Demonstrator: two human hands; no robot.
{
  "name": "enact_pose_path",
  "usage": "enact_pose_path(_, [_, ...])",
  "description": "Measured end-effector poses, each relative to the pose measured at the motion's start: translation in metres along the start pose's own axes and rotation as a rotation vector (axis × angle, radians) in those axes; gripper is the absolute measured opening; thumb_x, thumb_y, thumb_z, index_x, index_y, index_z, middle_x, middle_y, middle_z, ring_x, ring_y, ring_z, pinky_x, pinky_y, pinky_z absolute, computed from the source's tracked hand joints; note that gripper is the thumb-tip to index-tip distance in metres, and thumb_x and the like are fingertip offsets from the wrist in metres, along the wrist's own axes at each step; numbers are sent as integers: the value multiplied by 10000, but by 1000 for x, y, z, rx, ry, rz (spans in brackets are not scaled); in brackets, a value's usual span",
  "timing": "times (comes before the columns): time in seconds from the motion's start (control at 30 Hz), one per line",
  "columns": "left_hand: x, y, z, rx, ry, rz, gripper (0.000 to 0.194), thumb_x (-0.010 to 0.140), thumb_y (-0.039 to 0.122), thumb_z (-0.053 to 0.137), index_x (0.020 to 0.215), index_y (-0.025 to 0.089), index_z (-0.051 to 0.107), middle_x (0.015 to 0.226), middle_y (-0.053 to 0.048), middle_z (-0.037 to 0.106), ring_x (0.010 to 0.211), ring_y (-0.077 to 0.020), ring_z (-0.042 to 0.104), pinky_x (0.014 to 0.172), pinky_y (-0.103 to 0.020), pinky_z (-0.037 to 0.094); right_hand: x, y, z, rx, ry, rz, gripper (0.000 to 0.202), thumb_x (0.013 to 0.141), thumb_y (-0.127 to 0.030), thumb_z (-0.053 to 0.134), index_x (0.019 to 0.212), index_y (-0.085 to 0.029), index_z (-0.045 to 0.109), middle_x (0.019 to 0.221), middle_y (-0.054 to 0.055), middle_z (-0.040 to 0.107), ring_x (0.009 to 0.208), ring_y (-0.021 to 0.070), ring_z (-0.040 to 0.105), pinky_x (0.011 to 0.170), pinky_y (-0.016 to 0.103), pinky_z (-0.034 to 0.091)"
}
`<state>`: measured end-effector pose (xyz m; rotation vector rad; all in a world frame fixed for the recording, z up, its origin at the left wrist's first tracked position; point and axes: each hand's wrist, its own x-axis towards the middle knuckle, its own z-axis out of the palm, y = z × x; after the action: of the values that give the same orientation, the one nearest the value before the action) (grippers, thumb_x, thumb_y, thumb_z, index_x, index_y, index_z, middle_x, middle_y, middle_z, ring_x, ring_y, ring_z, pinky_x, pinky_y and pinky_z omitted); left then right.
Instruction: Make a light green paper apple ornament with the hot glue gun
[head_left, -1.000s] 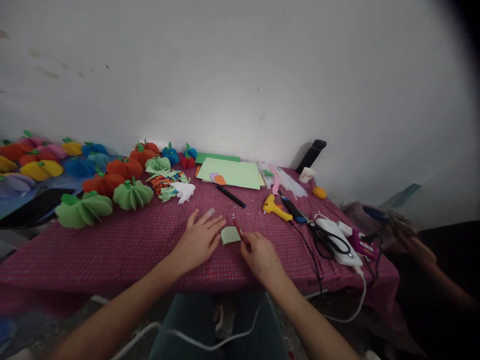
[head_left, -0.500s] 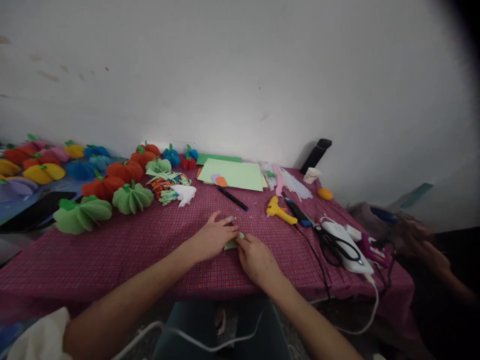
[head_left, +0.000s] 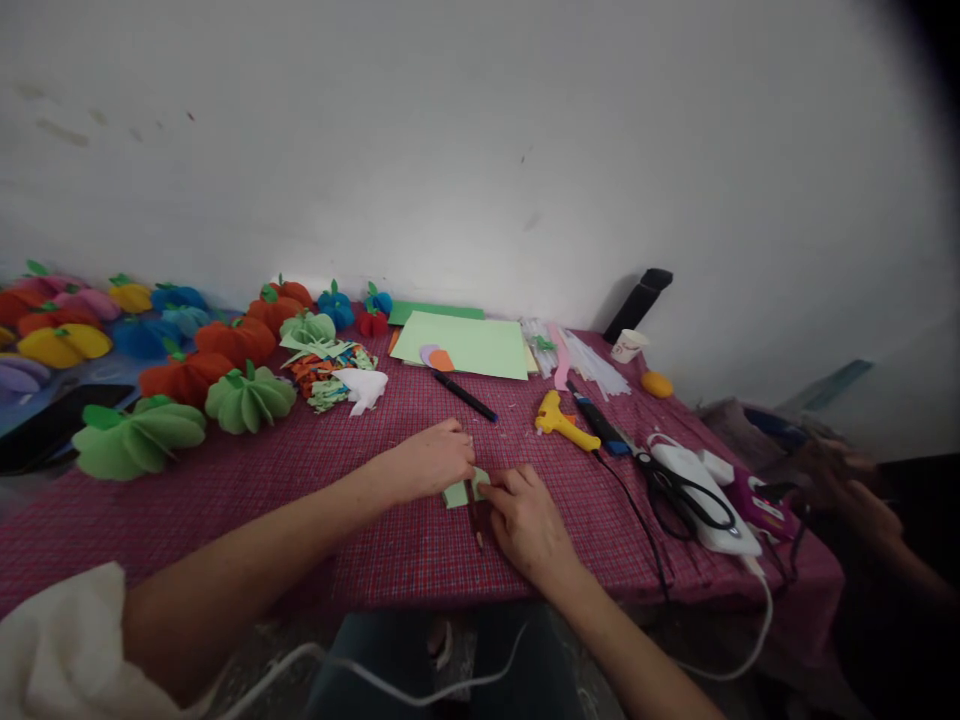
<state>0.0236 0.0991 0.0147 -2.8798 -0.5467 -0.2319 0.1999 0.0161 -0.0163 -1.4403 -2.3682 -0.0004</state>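
Note:
My left hand is closed around the upper end of a dark pencil, whose pale pointed tip is directed toward the table's front edge. Beneath the pencil lies a small light green paper piece, partly covered by my left fingers. A rounded light green paper cutout rests at its right side, and the bent fingers of my right hand hold that cutout at its edge. Beyond my hands a black pen lies slantwise on the checked red cloth.
At left stand several paper pumpkins beside a heap of paper scraps. Light green sheets lie at the back. On the right are a yellow glue gun, a blue-black cutter, black-handled scissors and a white power bank.
My left hand has gone from fingers spread over the paper to gripping the pencil, which now lies across it. My right hand has shifted slightly and keeps to the paper's right side.

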Motion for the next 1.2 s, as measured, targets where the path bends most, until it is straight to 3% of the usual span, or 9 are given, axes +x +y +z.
enact_pose_path(0.2, [0, -12, 8, 42, -33, 180, 96, 840, 166, 531, 789, 190, 609, 745, -9, 677, 761, -154, 588, 736, -317, 309, -4, 5, 5, 11, -14, -5, 371, 728, -19, 545, 1062, -156, 629, 953, 70, 592, 887, 200, 458, 817, 326, 404])
enact_pose_path(0.67, [4, -21, 5, -8, 39, 395, 158, 847, 175, 498, 718, 236, 565, 693, 4, 638, 734, -154, 524, 725, -319, 343, -4, 9, 7, 105, 42, -19, 404, 790, -2, 442, 1093, -182, 639, 936, 84, 606, 861, 200, 472, 760, 345, 443])
enact_pose_path(1.2, [-23, -21, -2, -159, 36, 334, 224, 865, 126, 429, 783, 251, 596, 778, -9, 661, 851, -148, 552, 833, -303, 359, -4, 12, 10, 96, 34, -18, 424, 804, -14, 432, 1122, -213, 631, 946, 81, 614, 875, 203, 479, 756, 355, 438])
